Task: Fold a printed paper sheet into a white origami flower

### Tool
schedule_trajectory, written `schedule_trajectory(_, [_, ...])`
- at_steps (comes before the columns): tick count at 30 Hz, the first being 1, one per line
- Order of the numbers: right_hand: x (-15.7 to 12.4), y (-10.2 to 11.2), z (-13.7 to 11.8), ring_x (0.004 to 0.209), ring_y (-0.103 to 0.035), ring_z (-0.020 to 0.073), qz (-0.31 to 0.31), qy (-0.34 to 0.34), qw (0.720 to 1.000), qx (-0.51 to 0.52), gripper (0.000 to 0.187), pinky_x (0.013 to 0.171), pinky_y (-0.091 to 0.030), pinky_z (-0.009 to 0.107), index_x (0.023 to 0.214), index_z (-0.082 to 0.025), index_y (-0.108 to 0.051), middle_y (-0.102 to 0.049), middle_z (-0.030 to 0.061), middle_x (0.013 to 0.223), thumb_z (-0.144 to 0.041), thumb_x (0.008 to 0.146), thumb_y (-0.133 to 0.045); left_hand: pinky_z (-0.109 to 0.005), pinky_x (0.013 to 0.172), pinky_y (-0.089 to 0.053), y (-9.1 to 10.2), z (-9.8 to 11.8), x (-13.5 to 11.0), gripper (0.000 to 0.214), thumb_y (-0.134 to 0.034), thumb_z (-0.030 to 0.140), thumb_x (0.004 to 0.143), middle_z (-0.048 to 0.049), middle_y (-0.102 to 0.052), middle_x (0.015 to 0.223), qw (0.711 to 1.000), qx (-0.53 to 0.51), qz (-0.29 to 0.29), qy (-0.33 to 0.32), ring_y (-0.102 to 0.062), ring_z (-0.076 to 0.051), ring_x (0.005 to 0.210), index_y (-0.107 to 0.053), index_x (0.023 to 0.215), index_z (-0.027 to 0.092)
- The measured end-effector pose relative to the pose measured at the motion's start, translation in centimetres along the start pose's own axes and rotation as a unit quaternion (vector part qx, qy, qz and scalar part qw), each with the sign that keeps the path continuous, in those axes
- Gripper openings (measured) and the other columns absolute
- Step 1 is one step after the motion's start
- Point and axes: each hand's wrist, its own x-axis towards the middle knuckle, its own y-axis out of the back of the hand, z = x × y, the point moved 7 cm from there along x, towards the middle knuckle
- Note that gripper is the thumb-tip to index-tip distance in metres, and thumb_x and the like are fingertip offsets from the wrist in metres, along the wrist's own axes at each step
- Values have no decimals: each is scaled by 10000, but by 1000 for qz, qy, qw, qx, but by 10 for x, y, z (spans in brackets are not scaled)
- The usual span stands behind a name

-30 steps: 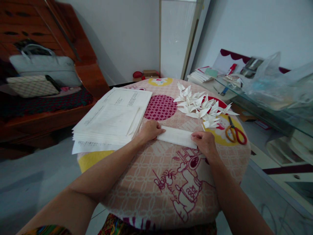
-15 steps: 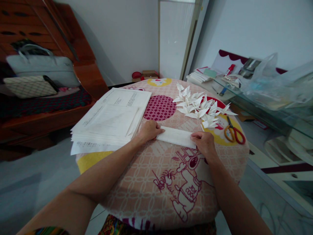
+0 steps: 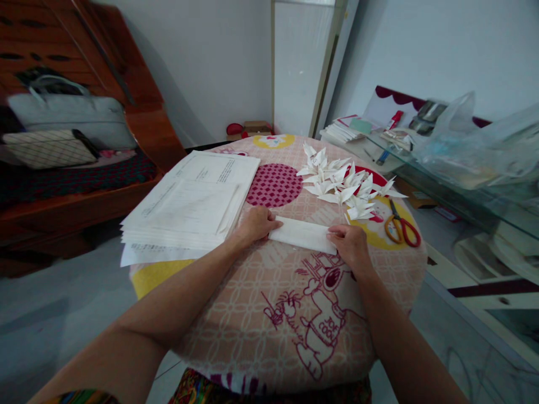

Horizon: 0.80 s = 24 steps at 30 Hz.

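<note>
A folded strip of white paper (image 3: 301,235) lies across the middle of the cloth-covered table, held at both ends. My left hand (image 3: 257,223) pinches its left end between closed fingers. At the other end, my right hand (image 3: 350,242) grips the paper's right edge with thumb and fingertips. Just beyond my right hand sits a cluster of folded white paper cranes (image 3: 337,178). To the left of my left hand rests a thick stack of printed paper sheets (image 3: 189,196), with smaller pieces on top.
Scissors (image 3: 402,224) with orange and red handles lie at the table's right side. The patterned tablecloth (image 3: 236,325) covers the round table. At right stands a glass shelf (image 3: 475,196) bearing plastic bags. A wooden bench (image 3: 147,129) with handbags is at left.
Almost nothing differs. Both hands keep their grip on the folded paper in the same place, and the view has shifted very slightly.
</note>
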Motion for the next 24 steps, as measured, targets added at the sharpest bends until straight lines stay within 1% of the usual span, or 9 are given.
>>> schedule_trajectory(10, [2, -3, 3, 706, -700, 204, 2, 9, 1000, -3, 292, 727, -518, 286, 963, -118, -809, -784, 83, 804, -211, 718, -680, -257, 624, -403, 0, 0, 0, 317, -627, 402, 855, -21, -607, 506, 1000, 21, -1, 3, -592, -161, 617, -704, 651, 172])
schedule_trajectory(13, [2, -3, 1, 722, -703, 203, 1, 13, 1000, -21, 293, 738, -514, 280, 975, -128, -807, -782, 81, 810, -206, 725, -676, -272, 675, -434, 2, 3, -2, 282, -646, 399, 848, -46, -664, 629, 999, 45, 10, -2, -629, -183, 702, -708, 705, 164])
schedule_trajectory(15, [2, -4, -1, 742, -706, 204, -3, 13, 999, -38, 295, 747, -512, 277, 989, -136, -805, -784, 81, 832, -203, 736, -669, -301, 727, -468, 5, 6, -6, 230, -679, 381, 830, -72, -704, 763, 998, 52, 42, -12, -652, -211, 774, -715, 826, 154])
schedule_trajectory(17, [2, -5, -4, 769, -710, 207, -6, 16, 998, -60, 292, 761, -510, 276, 997, -141, -803, -785, 88, 868, -202, 747, -663, -339, 821, -499, 9, 15, -9, 271, -717, 289, 804, -100, -725, 945, 992, 48, 93, -68, -664, -242, 904, -688, 1035, 150])
schedule_trajectory(19, [1, -5, -7, 801, -714, 213, -5, 26, 996, -85, 291, 785, -506, 279, 1006, -142, -801, -785, 99, 899, -200, 757, -662, -384, 961, -489, 9, 29, -13, 430, -700, 137, 783, -127, -688, 1174, 974, 31, 133, -183, -626, -260, 1106, -624, 1205, 160])
schedule_trajectory(20, [1, -5, -8, 817, -715, 215, -5, 30, 995, -97, 292, 798, -503, 280, 1013, -141, -800, -785, 105, 909, -201, 762, -664, -405, 1026, -466, 7, 36, -15, 469, -664, 72, 782, -138, -642, 1284, 958, 19, 135, -251, -581, -263, 1206, -611, 1239, 161])
schedule_trajectory(21, [1, -4, -10, 833, -716, 218, -6, 32, 994, -107, 291, 812, -501, 282, 1020, -143, -799, -784, 109, 917, -206, 769, -666, -417, 1065, -450, 3, 41, -16, 465, -608, 29, 794, -141, -606, 1350, 943, 4, 123, -310, -551, -257, 1264, -617, 1240, 159])
schedule_trajectory(22, [0, -4, -10, 849, -716, 221, -8, 32, 993, -118, 290, 824, -499, 285, 1026, -147, -799, -784, 111, 924, -217, 777, -669, -407, 1072, -454, -3, 43, -17, 441, -534, 15, 834, -142, -593, 1377, 932, -8, 88, -353, -552, -237, 1276, -626, 1241, 155])
schedule_trajectory(24, [0, -2, -11, 887, -715, 230, -14, 22, 990, -135, 284, 839, -496, 292, 1034, -168, -800, -785, 107, 946, -242, 788, -678, -385, 1057, -478, -13, 46, -18, 416, -465, 29, 882, -146, -619, 1353, 914, -18, 19, -405, -587, -218, 1247, -650, 1234, 150])
